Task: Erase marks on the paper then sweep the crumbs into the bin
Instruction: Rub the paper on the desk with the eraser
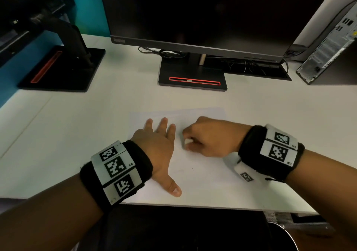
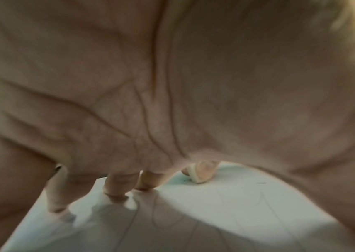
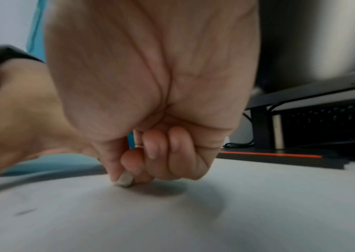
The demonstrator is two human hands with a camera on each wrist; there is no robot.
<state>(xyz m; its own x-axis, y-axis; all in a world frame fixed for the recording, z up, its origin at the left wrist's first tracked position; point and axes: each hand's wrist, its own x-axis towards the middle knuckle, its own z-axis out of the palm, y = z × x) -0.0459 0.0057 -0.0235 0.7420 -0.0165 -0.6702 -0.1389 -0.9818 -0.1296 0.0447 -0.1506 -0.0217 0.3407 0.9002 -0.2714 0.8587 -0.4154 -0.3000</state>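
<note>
Near desk edge: sheet of paper flat on white desk, faint pencil marks on it, 1 short dark mark near its middle. Left hand flat on paper's left part, fingers straight and spread, holding nothing. Right hand just beside it, fingers curled, thumb and fingertips pinching a small white eraser whose tip touches the paper. Farther back: dark monitor on its stand; computer tower at right.
</note>
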